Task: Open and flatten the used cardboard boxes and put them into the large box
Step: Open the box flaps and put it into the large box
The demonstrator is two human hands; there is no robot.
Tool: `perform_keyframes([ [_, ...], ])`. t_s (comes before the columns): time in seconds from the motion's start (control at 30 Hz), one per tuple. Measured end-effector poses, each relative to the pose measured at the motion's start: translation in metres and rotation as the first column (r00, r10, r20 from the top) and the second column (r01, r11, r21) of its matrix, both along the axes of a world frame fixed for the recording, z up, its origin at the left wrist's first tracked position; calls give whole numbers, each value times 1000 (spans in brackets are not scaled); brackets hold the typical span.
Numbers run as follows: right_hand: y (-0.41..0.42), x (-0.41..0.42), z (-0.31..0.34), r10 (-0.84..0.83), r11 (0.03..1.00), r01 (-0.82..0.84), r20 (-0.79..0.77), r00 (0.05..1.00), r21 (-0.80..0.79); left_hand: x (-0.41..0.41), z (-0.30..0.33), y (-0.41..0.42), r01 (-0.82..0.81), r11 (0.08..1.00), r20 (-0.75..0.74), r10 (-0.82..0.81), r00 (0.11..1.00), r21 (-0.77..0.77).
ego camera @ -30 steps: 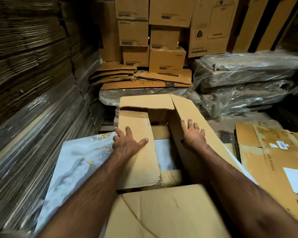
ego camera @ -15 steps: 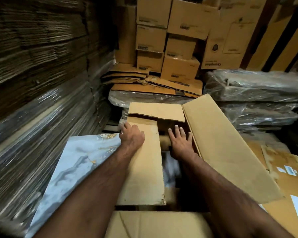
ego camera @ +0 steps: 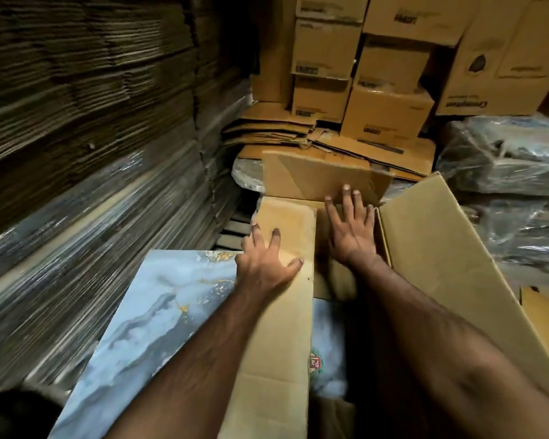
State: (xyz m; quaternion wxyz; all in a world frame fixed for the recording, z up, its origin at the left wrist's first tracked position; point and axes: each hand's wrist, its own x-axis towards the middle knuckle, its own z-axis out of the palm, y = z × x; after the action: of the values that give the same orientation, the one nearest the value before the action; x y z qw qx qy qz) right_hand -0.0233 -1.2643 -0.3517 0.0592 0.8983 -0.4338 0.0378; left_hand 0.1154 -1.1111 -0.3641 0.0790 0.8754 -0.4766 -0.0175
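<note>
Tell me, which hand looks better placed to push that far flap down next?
Probably the right hand: its straight fingers already reach the far flap. The left hand lies spread on the left flap, nearer the person.

The right hand (ego camera: 351,231) has slid off the right flap (ego camera: 450,248) toward twelve o'clock, fingers now apparently pressing the far flap (ego camera: 314,177), which has tipped upright.

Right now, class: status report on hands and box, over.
Left hand flat on left flap. Right hand pressing far flap. Right flap open.
</note>
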Motion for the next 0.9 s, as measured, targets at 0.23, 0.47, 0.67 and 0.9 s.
perform_keyframes([
  [0.23,-64,18,0,-115,948,166,-196,974,271,-6,-6,-1,25,1000,64,-23,998,-18],
  [0.47,-70,12,19,-30,940,107,-235,972,323,-7,-3,-1,-11,1000,46,11,999,-4],
  [0.67,-26,-55,20,77,994,-56,-247,966,93,0,1,5,-9,1000,-7,9,1000,-25],
  [0.9,80,-120,6,-61,984,91,-190,980,153,-5,12,10,81,996,-65,-83,994,-33],
])
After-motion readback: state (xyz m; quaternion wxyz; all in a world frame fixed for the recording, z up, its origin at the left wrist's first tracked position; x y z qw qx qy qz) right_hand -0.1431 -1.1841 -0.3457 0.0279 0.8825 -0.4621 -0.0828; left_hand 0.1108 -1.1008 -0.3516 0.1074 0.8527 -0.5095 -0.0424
